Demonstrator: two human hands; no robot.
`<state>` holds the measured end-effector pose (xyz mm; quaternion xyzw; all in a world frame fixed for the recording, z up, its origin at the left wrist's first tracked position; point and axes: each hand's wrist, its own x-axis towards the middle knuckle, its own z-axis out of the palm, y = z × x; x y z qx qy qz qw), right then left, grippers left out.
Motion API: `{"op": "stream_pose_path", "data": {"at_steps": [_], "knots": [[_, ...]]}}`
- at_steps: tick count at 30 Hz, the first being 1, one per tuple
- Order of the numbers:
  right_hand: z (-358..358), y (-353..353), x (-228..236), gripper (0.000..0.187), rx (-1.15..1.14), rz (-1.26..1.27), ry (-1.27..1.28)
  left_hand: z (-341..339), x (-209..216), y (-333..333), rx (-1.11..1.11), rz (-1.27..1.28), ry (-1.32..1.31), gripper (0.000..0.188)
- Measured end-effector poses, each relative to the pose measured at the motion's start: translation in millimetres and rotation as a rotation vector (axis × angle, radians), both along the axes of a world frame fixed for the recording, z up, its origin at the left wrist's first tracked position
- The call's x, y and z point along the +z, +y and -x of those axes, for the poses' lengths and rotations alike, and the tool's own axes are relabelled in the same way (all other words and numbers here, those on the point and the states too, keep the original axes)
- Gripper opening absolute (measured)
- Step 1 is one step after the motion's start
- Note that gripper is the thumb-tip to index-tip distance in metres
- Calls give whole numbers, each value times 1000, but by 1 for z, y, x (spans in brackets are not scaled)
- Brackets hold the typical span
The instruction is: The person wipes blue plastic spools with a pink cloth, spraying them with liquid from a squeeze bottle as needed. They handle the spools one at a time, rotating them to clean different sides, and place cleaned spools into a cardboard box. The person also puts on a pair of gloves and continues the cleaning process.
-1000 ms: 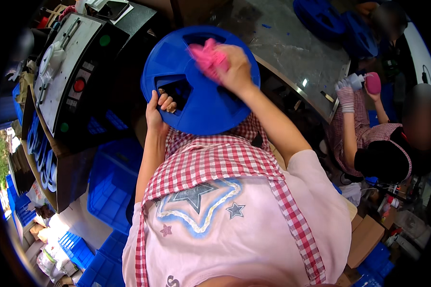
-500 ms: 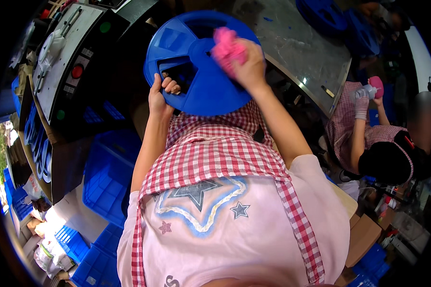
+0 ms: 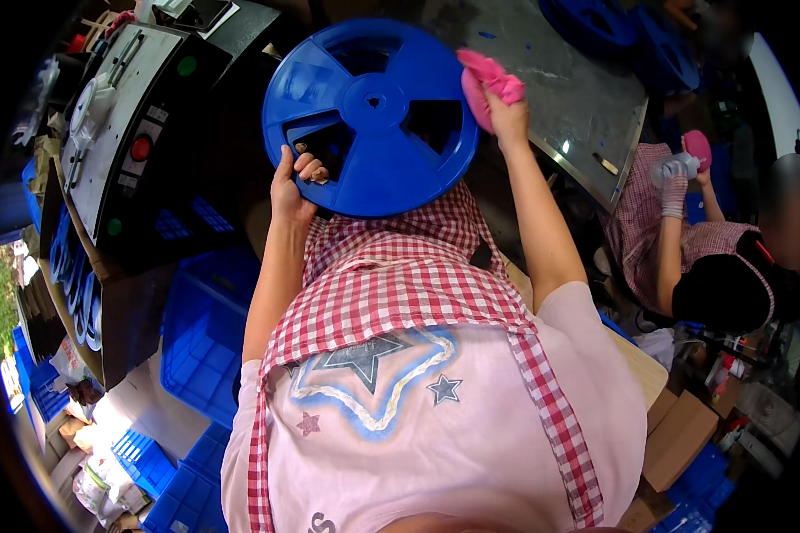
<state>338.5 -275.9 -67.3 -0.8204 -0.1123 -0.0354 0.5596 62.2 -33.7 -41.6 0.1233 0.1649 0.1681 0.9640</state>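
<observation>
A large round blue plastic reel (image 3: 373, 107), with three wedge-shaped openings and a small hub hole, is held in front of me above my lap. My left hand (image 3: 299, 182) grips its lower left rim, fingers curled through the left opening. In my right hand (image 3: 507, 117) is a bunched pink cloth (image 3: 489, 84), at the reel's right edge. Part of the cloth hangs down along the rim; whether it touches the rim I cannot tell.
A metal-topped table (image 3: 578, 115) stands ahead right, with more blue reels (image 3: 596, 27) and a small knife-like tool (image 3: 605, 163). To the left is a machine with a red button (image 3: 140, 147). A co-worker (image 3: 684, 240) sits at right; blue crates (image 3: 209, 329) stand lower left.
My right hand has moved the pink cloth from the reel's face out to the right, past its edge. The reel's hub and right opening now show. My left hand keeps its hold.
</observation>
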Motion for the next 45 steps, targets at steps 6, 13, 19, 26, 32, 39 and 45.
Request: {"op": "stream_pose_path", "data": {"at_steps": [6, 13, 19, 26, 32, 39, 45], "knots": [[5, 35, 148, 43, 667, -999, 557, 1, 15, 4, -51, -404, 327, 18], [96, 135, 214, 32, 960, -437, -353, 5, 24, 14, -58, -486, 127, 36], [86, 180, 96, 41, 778, -85, -623, -5, 44, 10, -151, -369, 90, 25], [-18, 176, 44, 39, 370, 454, -439, 4, 38, -19, -97, -422, 224, 17], [110, 144, 82, 35, 757, 108, -590, 12, 19, -11, -29, -327, 203, 19], [-18, 45, 27, 30, 111, 342, -423, 15, 23, -13, -157, -301, 125, 17], [137, 45, 78, 36, 751, 146, -641, 12, 4, -13, 11, -204, 86, 15]]}}
